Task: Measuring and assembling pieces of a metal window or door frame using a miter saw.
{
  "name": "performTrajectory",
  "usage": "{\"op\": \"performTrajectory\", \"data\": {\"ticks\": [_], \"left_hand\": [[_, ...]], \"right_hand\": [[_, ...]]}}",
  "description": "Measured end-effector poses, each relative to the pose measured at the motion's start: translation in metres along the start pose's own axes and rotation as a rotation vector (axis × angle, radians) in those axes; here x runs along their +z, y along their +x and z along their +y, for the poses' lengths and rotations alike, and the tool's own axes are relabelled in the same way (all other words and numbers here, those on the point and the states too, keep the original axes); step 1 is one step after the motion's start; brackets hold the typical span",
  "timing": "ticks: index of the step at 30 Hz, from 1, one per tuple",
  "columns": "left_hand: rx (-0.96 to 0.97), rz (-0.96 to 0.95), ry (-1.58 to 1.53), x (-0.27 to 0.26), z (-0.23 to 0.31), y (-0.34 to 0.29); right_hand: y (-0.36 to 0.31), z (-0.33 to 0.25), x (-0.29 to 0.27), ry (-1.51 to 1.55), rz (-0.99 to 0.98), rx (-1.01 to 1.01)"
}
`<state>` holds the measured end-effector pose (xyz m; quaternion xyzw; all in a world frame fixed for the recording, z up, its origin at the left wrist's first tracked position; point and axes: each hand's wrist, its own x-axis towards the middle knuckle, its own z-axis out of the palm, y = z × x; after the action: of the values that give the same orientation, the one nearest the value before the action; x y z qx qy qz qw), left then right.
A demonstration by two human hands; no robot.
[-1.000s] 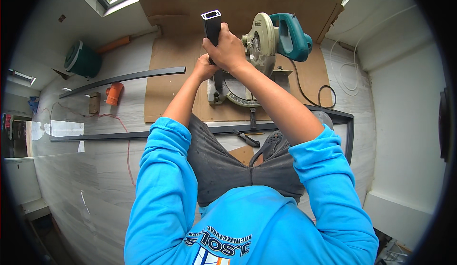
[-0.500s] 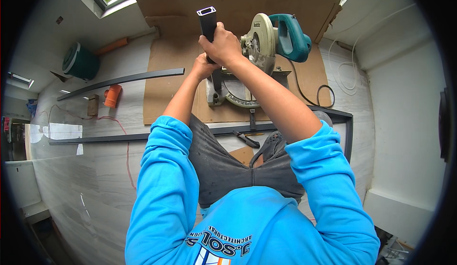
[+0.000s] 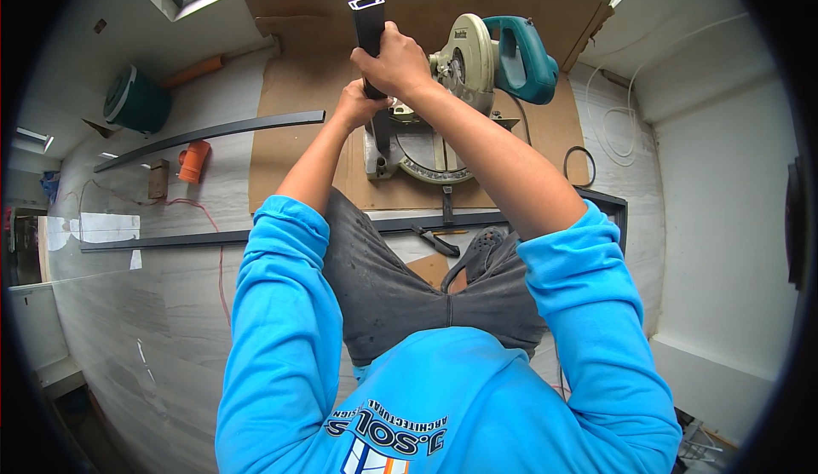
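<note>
While right hand (image 3: 396, 61) wraps around black hollow bar (image 3: 369, 27), left hand (image 3: 360, 105) closes on lower part, just below right. Bar stands nearly upright, leaning slightly, beside blade guard of miter saw (image 3: 470, 57); bright metal rim at top end. Bottom end hidden by hands; contact with saw base, cannot tell. Saw sits on cardboard sheet (image 3: 273, 155). Off left: long dark strip (image 3: 290, 120), near end over cardboard; orange pipe fitting (image 3: 193, 161), wood block (image 3: 158, 179) near it.
</note>
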<state>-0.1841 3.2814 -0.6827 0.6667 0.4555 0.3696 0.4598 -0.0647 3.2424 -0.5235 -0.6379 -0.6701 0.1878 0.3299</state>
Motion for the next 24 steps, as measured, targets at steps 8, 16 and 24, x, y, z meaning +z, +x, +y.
{"op": "performTrajectory", "data": {"ticks": [8, 16, 24], "left_hand": [[-0.009, 0.04, 0.082, -0.012, -0.011, -0.004], [0.031, 0.069, 0.117, -0.01, -0.013, -0.011], [0.046, 0.064, 0.084, -0.001, -0.006, -0.017]], "right_hand": [[-0.001, 0.0, 0.018, 0.058, 0.053, -0.035], [-0.007, 0.004, 0.024, 0.08, 0.05, -0.011], [-0.009, 0.002, 0.016, 0.074, 0.078, 0.002]]}}
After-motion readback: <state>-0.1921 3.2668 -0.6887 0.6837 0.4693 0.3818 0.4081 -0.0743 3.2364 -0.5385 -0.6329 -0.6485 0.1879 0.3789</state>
